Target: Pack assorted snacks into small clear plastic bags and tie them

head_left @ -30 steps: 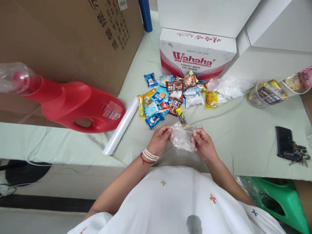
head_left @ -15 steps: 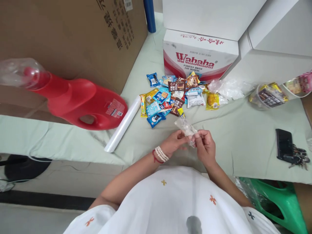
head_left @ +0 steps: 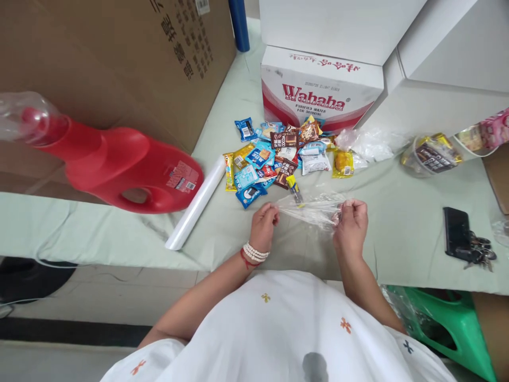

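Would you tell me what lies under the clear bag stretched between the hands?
Only the green cloth shows through the bag, pinched by the left hand and right hand. The end bunched in the right fist is hidden.

A storeroom: stacked cardboard boxes [head_left: 119,63], a water carton [head_left: 318,90], loose snack packets [head_left: 278,156]

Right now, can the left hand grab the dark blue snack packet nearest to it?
Probably, yes. The blue packet lies just beyond the left hand, nothing between them. But that hand is pinching one end of the clear bag, so it would have to let go first.
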Available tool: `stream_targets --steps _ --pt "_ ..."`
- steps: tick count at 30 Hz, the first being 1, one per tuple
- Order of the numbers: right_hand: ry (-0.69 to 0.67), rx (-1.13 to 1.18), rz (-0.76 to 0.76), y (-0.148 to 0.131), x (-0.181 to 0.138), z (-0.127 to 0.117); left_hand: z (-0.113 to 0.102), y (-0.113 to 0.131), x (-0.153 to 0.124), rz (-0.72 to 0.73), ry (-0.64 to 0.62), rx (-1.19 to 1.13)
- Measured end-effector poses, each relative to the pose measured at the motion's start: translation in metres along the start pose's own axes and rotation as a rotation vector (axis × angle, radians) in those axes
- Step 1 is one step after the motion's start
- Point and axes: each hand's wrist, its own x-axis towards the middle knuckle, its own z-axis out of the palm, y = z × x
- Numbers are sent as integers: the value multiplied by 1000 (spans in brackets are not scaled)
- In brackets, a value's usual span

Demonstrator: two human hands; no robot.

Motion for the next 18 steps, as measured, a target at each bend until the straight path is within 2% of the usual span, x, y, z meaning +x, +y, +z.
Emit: stream_targets --steps 2,5,7,10,12,15,16,18 --pt "-73 -19 98 -2 1 -3 -4 7 7 27 7 -97" --pt "-273 31 434 -5 6 -11 -4 22 15 -144 -101 -291" --pt "-355 69 598 -5 12 -18 -4 30 21 -245 -107 -285" --pt "-373 137 660 -1 23 -26 -7 35 29 -283 4 -191" --pt "-414 168 665 3 27 -29 -9 33 33 -406 -23 -200" --pt "-501 168 660 8 28 -29 -9 23 31 -621 -298 -222" --pt "-502 159 637 8 27 -29 -9 19 29 -642 -410 -181" --pt "-431 119 533 7 27 -30 -9 13 25 -578 -560 -5"
